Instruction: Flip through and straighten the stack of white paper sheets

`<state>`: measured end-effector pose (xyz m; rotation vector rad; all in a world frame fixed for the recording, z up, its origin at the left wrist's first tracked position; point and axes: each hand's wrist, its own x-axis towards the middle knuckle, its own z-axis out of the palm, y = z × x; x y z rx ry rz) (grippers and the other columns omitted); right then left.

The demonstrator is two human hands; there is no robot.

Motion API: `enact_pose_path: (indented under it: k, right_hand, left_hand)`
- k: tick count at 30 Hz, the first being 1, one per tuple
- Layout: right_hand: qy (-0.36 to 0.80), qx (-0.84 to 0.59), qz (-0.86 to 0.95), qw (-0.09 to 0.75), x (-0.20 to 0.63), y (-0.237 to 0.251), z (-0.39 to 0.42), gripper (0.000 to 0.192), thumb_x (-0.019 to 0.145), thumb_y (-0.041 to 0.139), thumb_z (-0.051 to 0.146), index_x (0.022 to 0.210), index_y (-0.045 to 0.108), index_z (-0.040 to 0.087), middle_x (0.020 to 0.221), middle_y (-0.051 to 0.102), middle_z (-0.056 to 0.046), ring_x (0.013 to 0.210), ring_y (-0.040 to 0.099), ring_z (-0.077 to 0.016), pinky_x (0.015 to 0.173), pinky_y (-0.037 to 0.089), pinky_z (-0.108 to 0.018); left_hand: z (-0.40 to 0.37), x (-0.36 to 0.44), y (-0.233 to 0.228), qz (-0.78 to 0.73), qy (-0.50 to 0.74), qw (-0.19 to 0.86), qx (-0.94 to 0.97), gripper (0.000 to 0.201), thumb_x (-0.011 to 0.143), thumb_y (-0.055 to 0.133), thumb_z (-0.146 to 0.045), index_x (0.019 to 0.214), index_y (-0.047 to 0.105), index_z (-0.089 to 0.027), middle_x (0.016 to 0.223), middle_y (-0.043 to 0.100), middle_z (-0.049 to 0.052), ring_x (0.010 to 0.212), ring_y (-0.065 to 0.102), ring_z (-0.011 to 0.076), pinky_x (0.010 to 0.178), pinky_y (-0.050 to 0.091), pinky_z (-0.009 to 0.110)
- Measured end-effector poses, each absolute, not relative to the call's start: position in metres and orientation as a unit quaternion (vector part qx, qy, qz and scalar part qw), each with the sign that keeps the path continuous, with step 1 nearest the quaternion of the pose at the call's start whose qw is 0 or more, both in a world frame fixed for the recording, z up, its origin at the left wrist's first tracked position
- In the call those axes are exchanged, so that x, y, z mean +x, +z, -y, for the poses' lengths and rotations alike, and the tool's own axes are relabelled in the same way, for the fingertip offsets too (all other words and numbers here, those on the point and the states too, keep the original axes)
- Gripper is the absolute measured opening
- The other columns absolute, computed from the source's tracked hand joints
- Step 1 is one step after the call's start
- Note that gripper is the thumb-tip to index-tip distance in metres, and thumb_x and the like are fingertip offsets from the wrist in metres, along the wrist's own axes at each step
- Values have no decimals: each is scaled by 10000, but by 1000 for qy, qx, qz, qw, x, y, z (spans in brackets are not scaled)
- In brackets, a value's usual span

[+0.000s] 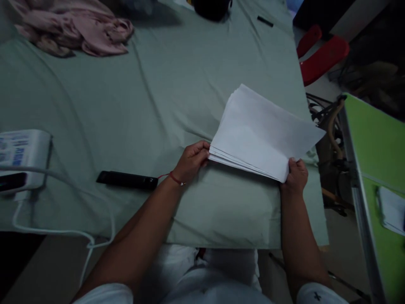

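A stack of white paper sheets (pixel 256 131) is held between my two hands above the cloth-covered table. My left hand (pixel 193 159) pinches the stack's near left corner, where the edges of several sheets fan slightly apart. At the near right corner, my right hand (pixel 295 174) grips the sheets with the thumb on top; its other fingers are partly hidden. The right side of the paper bends upward past that hand. A red string bracelet (pixel 177 179) circles my left wrist, and beside it on the table lies a slim black object (pixel 127 180).
A green cloth (pixel 120 105) covers the table. Pink fabric (pixel 79 27) lies crumpled at the far left, a white power strip (pixel 34 156) with cables at the left. A black pen-like item (pixel 265 21) lies far right. Beyond the right edge stand red chairs (pixel 325 59) and a bright green table (pixel 376 139).
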<state>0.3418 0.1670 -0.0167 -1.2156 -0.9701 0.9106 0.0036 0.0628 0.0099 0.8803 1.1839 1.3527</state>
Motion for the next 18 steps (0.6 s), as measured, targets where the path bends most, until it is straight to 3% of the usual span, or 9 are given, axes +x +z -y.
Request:
enact_pose_path:
  k: [7,10,18]
  right_hand:
    - [431,-514,436,600,336,-10,-160,406,658,889,489,852,659,216,823,660,31,723,543,-120,664,465,-252]
    - [439,-506,456,585,335,-9,-158,423,670,894,519,848,666,210,811,652,28,717,534,-121,654,454,-247]
    - [435,-514,480,563,337,-9,-159,441,659,911,483,933,696,213,879,707,4,752,585,-134,691,503,-265]
  left_hand:
    - [-65,4,5,-483,633,504,335,316,849,709,-503,877,690,-189,753,662,18,704,591,163,612,444,269]
    - [-68,2,-2,-522,598,483,368,305,809,771,-475,886,697,-189,707,623,-10,683,567,152,610,431,254]
    - [-70,0,-6,-534,565,471,417,325,872,700,-507,867,670,-183,736,607,-13,674,525,139,619,431,254]
